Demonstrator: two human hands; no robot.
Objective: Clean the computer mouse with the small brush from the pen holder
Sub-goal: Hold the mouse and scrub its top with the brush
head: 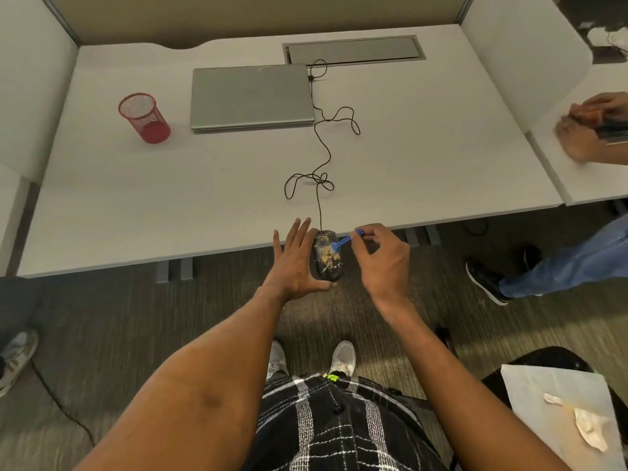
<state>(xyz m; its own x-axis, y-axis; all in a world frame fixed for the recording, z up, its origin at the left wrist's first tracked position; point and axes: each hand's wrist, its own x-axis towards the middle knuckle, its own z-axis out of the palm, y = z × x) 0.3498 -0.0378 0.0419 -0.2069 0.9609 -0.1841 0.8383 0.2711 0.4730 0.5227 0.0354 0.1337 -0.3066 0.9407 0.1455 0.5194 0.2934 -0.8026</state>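
Observation:
A black wired computer mouse (328, 258), speckled with tan dust, is held out past the front edge of the white desk (170, 198). My left hand (294, 263) cradles it from the left, fingers stretched along its side and thumb under its near end. My right hand (380, 256) pinches a small blue brush (343, 240) by its handle, and the bristle end touches the mouse's upper part. The red mesh pen holder (144, 117) stands empty at the desk's far left.
A closed grey laptop (251, 96) lies at the back, with the mouse cable (321, 158) looping from it across the desk. Another person's hands (591, 130) work at the right desk, their leg and shoe below. A white paper (557, 413) lies at bottom right.

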